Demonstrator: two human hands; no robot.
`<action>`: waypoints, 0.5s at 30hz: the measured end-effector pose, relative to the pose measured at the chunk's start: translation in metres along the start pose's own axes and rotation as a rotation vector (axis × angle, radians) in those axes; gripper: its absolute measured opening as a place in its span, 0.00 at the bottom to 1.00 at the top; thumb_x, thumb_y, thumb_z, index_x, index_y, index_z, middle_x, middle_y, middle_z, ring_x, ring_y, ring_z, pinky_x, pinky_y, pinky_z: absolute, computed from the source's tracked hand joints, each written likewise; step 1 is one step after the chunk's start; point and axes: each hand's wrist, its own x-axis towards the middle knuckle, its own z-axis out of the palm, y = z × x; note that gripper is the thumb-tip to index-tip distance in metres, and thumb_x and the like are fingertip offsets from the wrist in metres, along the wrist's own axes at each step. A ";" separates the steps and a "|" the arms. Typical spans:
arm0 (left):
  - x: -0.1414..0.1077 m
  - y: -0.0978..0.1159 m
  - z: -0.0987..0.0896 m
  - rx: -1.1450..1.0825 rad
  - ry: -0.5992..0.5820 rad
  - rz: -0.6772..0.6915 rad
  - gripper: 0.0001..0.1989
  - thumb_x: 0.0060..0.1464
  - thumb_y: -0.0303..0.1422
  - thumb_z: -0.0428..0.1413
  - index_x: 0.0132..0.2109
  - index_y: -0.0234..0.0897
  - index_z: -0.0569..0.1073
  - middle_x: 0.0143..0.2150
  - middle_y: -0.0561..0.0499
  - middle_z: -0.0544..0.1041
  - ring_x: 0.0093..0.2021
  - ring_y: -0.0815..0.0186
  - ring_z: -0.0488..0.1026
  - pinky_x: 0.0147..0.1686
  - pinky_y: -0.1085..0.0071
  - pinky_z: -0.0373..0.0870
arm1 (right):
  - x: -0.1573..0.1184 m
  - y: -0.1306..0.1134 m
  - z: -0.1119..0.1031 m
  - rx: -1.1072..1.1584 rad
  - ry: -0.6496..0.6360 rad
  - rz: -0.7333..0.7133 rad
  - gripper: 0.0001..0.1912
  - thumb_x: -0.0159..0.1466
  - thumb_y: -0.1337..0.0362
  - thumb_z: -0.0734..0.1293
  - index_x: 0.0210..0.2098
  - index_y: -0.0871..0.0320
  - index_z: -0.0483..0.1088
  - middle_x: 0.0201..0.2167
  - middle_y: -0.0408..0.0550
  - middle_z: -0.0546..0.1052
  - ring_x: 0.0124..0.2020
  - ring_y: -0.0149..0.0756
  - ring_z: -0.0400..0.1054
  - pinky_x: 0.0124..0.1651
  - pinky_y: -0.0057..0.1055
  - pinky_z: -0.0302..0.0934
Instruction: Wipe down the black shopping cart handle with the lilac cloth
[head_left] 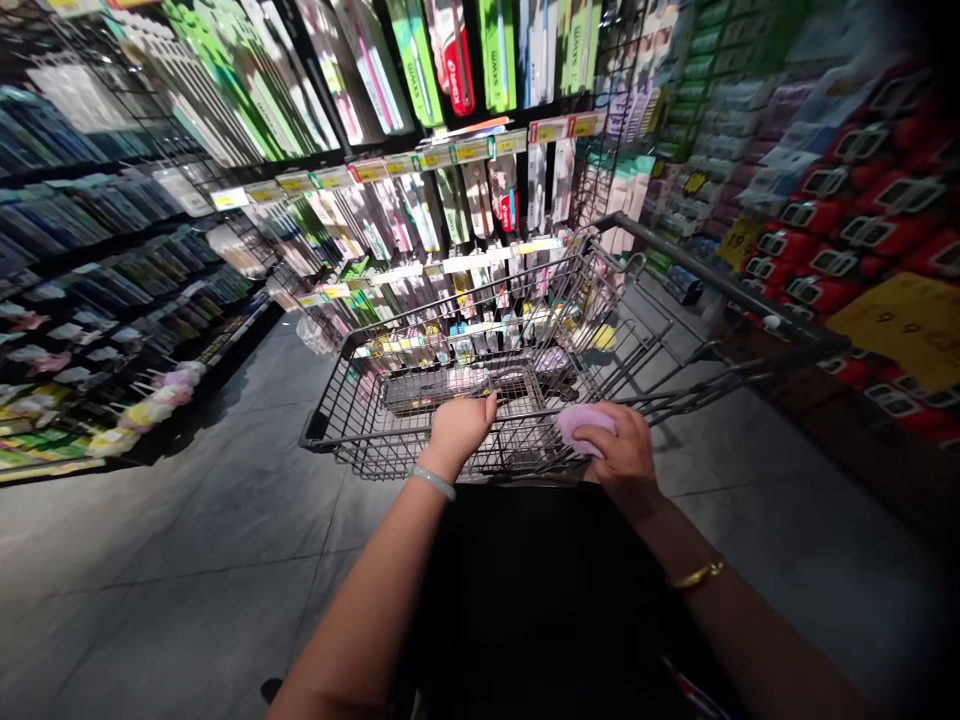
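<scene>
A grey wire shopping cart point(375, 440) stands sideways right in front of my body. My left hand point(459, 430), with a pale bracelet at the wrist, is curled at the cart's near side; whether its fingers grip the rim or something else is hidden. In my right hand point(626, 445) is a round, flat pink item point(585, 430), with the thumb and fingers bent over it beside the cart's near rim. A gold bracelet is on the right wrist. The cart's handle point(720, 275) extends along the right.
Ahead rises a rack of hanging packets point(499, 60) with price tags. Another stocked shelf point(112, 290) lines the left, and red packages point(817, 240) are stacked at the right. Grey floor tiles point(225, 540) show beside the cart.
</scene>
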 end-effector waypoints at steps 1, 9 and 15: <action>0.000 0.007 -0.003 -0.010 0.021 0.008 0.35 0.70 0.46 0.31 0.39 0.32 0.79 0.36 0.38 0.81 0.40 0.54 0.78 0.41 0.63 0.67 | -0.001 0.000 0.001 0.007 -0.025 0.003 0.20 0.55 0.75 0.65 0.39 0.47 0.79 0.54 0.47 0.70 0.55 0.46 0.60 0.58 0.45 0.56; 0.008 0.074 -0.009 -0.136 0.025 0.186 0.37 0.68 0.53 0.30 0.40 0.36 0.78 0.36 0.40 0.80 0.41 0.56 0.77 0.41 0.65 0.66 | 0.000 0.012 -0.016 0.026 -0.047 0.084 0.18 0.54 0.72 0.64 0.39 0.48 0.80 0.54 0.47 0.68 0.54 0.46 0.61 0.58 0.44 0.56; 0.011 0.070 0.001 -0.094 -0.035 0.195 0.40 0.60 0.64 0.35 0.39 0.36 0.78 0.33 0.41 0.79 0.38 0.54 0.78 0.36 0.67 0.66 | -0.010 0.028 -0.022 -0.013 -0.087 0.068 0.16 0.53 0.72 0.65 0.36 0.50 0.79 0.52 0.47 0.70 0.54 0.46 0.60 0.57 0.43 0.57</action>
